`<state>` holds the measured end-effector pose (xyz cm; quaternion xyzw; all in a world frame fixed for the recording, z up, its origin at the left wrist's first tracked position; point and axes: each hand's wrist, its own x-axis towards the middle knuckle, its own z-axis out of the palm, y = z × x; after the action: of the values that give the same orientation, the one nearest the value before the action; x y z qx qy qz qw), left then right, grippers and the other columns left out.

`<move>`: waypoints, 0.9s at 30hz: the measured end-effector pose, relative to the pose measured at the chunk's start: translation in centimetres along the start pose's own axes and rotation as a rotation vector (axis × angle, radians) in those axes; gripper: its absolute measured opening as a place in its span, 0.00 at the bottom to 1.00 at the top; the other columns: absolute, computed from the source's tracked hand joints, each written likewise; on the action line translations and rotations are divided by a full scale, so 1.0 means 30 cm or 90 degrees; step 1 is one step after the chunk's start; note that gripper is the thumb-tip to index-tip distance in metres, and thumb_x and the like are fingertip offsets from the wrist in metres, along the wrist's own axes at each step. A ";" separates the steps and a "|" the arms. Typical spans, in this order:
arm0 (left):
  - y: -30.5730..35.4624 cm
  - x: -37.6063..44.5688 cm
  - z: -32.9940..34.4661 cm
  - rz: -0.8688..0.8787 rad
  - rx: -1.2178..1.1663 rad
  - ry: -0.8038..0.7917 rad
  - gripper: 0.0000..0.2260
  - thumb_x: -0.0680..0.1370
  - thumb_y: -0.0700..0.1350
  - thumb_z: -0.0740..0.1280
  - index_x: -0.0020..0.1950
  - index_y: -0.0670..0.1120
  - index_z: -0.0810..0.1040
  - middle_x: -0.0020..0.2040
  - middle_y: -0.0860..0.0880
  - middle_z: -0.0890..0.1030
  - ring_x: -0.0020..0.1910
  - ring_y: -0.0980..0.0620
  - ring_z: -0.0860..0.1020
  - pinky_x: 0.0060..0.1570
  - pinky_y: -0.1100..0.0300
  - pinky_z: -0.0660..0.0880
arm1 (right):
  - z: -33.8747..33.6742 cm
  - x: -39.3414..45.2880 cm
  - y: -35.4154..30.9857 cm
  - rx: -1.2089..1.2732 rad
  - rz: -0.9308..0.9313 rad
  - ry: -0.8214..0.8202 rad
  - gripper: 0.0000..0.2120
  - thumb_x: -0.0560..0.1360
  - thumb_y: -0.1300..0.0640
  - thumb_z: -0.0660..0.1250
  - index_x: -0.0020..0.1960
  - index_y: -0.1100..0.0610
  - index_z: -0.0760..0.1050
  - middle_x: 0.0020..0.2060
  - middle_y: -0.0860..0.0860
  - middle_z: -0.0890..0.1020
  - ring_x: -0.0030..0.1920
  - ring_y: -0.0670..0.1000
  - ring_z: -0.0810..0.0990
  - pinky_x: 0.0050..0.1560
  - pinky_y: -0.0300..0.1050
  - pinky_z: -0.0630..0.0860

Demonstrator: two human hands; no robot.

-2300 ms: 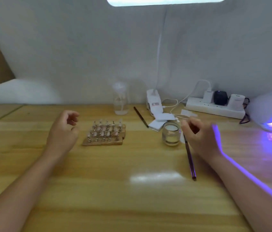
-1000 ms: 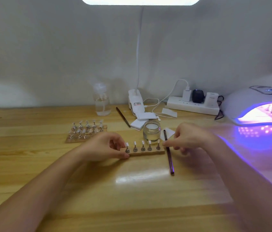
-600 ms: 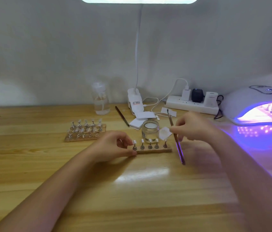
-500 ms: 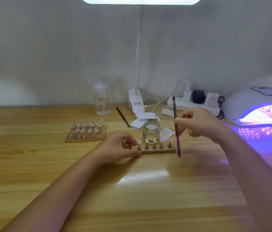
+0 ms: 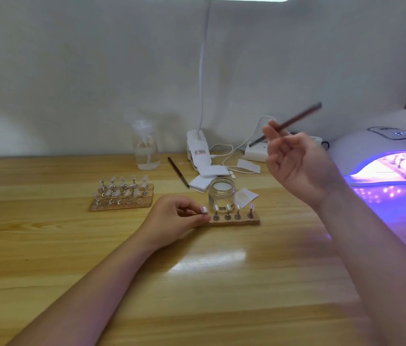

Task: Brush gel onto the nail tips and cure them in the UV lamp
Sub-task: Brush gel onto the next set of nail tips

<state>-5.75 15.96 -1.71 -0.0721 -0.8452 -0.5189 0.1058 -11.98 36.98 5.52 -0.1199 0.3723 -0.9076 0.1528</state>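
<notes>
The right hand (image 5: 296, 168) is raised above the table, palm toward the camera, fingers loosely fanned. It holds a slim brown brush (image 5: 288, 124) between the thumb side and the upper fingers; the exact contact is blurred, so the pinch is probable rather than confirmed. The brush slants up to the right, its dark lower end pointing down-left toward the power strip (image 5: 256, 153).

The left hand (image 5: 172, 221) rests on the wooden table (image 5: 72, 283), fingers curled, pinching the left end of a narrow wooden strip (image 5: 234, 222). One nail tip (image 5: 204, 209) stands right at the fingertips. Four further small metal stands with nail tips sit upright in a row along the strip to the right.

Just behind the strip stands an open glass jar (image 5: 221, 193) with pale contents. A small white wipe (image 5: 245, 196) lies beside the jar on its right. A stack of white pads (image 5: 204, 181) lies behind the jar, and a second brush (image 5: 178, 172) lies flat on the table to their left.

Further left, well apart from the strip, a larger wooden holder (image 5: 122, 201) carries several rows of nail tips on stands. A clear pump bottle (image 5: 145, 149) stands near the wall. A white clamp lamp base (image 5: 198, 151) sits beside it, stem rising upward.

At far right the UV lamp (image 5: 384, 156) glows violet; stands with tips are visible inside its opening.
</notes>
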 end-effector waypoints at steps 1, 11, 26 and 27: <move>-0.001 0.000 0.000 -0.003 -0.005 0.001 0.05 0.67 0.38 0.75 0.34 0.47 0.81 0.35 0.48 0.80 0.34 0.57 0.73 0.35 0.70 0.70 | 0.003 0.000 0.006 0.018 -0.003 -0.010 0.08 0.73 0.63 0.58 0.47 0.57 0.75 0.38 0.48 0.84 0.28 0.41 0.77 0.27 0.34 0.73; -0.005 -0.002 -0.005 0.003 -0.005 0.010 0.08 0.66 0.39 0.75 0.32 0.50 0.81 0.35 0.52 0.81 0.36 0.57 0.77 0.43 0.61 0.75 | -0.007 0.034 0.104 -0.454 -0.069 0.104 0.30 0.78 0.36 0.46 0.41 0.54 0.78 0.16 0.48 0.68 0.17 0.44 0.61 0.19 0.32 0.58; -0.020 0.006 -0.005 0.021 0.004 0.005 0.07 0.67 0.39 0.75 0.32 0.49 0.81 0.35 0.51 0.81 0.37 0.55 0.77 0.42 0.59 0.76 | 0.019 0.120 0.150 -0.912 -0.161 0.102 0.17 0.69 0.53 0.72 0.27 0.54 0.68 0.18 0.44 0.74 0.23 0.37 0.72 0.26 0.31 0.67; -0.022 0.007 -0.005 0.021 0.005 0.004 0.06 0.67 0.40 0.75 0.33 0.48 0.81 0.36 0.51 0.81 0.37 0.55 0.77 0.42 0.59 0.76 | 0.027 0.129 0.151 -0.937 -0.163 0.098 0.17 0.68 0.53 0.73 0.27 0.55 0.69 0.20 0.45 0.75 0.26 0.38 0.74 0.29 0.34 0.69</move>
<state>-6.09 15.54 -2.14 -0.0842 -0.8458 -0.5136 0.1171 -14.44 31.98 3.27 -0.1697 0.8758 -0.4408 -0.1000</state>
